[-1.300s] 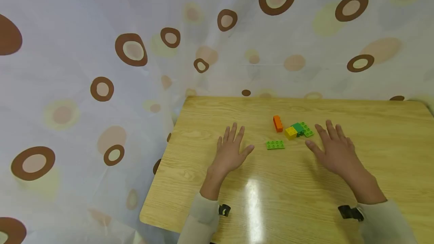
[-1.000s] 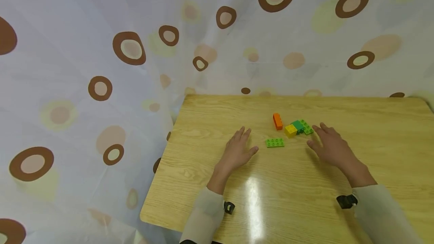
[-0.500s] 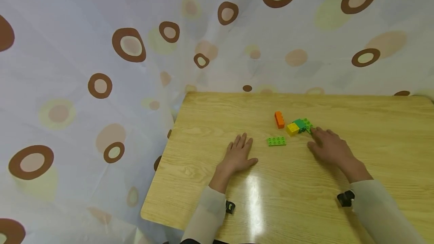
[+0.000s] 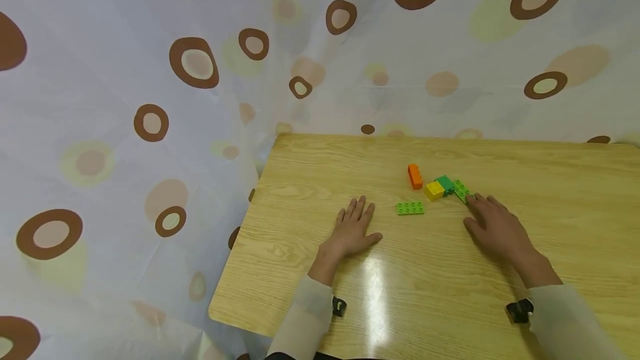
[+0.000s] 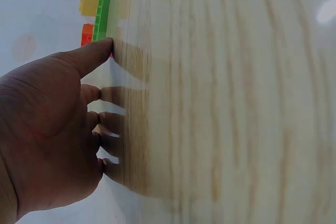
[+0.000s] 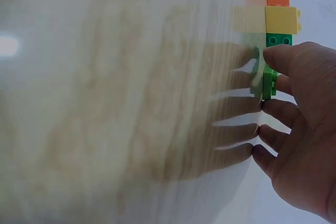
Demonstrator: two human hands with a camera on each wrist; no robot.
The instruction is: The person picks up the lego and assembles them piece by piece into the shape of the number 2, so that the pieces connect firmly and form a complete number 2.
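Left hand (image 4: 352, 230) flat on the table (image 4: 310, 182), fingers straight and slightly spread, holding nothing. Light green plate (image 4: 410, 208) lies just right of it, apart. Orange brick (image 4: 414, 176) further back, then yellow brick (image 4: 434, 190) and dark green brick (image 4: 444, 184) touching. Right hand (image 4: 495, 225) fingers extended. Head view only shows fingertips at the second green plate (image 4: 461, 190); right wrist view shows thumb and fingertips touching its edge (image 6: 268, 82). Cannot tell if pinched.
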